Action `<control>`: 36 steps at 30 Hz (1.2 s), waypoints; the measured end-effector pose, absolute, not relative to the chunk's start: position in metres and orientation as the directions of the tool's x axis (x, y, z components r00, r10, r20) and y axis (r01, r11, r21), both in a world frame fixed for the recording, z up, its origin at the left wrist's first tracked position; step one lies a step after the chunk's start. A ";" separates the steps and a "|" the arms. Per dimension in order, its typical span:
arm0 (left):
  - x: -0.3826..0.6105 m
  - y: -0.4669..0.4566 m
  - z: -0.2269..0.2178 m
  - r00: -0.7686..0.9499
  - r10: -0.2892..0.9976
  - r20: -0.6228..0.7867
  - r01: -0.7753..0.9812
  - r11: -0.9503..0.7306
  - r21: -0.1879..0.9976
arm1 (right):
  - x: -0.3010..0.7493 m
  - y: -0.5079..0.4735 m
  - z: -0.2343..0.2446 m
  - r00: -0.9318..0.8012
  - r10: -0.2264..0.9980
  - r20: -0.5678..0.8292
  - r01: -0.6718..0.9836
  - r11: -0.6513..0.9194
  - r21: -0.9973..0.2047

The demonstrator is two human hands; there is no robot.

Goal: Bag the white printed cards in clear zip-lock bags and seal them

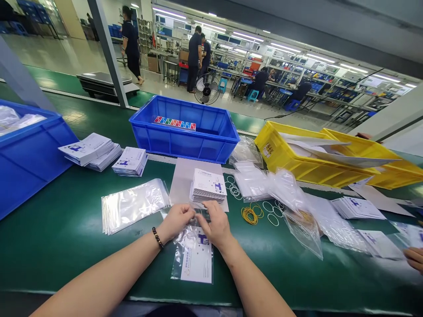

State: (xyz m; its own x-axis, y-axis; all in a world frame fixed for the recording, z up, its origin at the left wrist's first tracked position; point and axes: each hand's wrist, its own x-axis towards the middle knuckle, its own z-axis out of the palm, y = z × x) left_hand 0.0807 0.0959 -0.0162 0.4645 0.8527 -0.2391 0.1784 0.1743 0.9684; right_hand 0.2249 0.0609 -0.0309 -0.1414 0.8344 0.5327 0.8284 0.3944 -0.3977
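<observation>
A clear plastic bag with a white printed leaflet inside lies on the green table in front of me. My left hand and my right hand both pinch the bag's far edge, fingers closed on it. A bead bracelet sits on my left wrist. Just beyond my hands stands a stack of white leaflets on a grey sheet. A pile of empty clear bags lies to the left of my hands.
A blue bin stands behind the stack, another blue bin far left, yellow bins at right. Leaflet stacks lie left. Rubber bands and loose bags lie right. Another person's hand shows at the right edge.
</observation>
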 end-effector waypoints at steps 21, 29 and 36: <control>0.052 0.110 0.007 0.665 0.742 -0.090 0.402 -0.254 0.880 | 0.271 0.067 -0.008 0.268 0.894 0.360 0.482 0.199 -0.853; 0.064 0.114 0.002 0.602 0.793 -0.098 0.523 -0.298 0.798 | 0.274 0.088 -0.034 0.449 0.861 0.238 0.396 0.047 -0.917; 0.067 0.107 0.001 0.656 0.744 -0.127 0.475 -0.276 0.835 | 0.283 0.091 -0.024 0.668 0.723 0.174 0.163 0.087 -0.983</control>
State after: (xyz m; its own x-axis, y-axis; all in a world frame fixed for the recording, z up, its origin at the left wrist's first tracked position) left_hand 0.0673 0.1072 0.0012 0.6562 0.7438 -0.1274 0.4753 -0.2762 0.8353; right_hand 0.2827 0.0906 -0.0238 0.6682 0.7232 0.1745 0.1625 0.0870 -0.9829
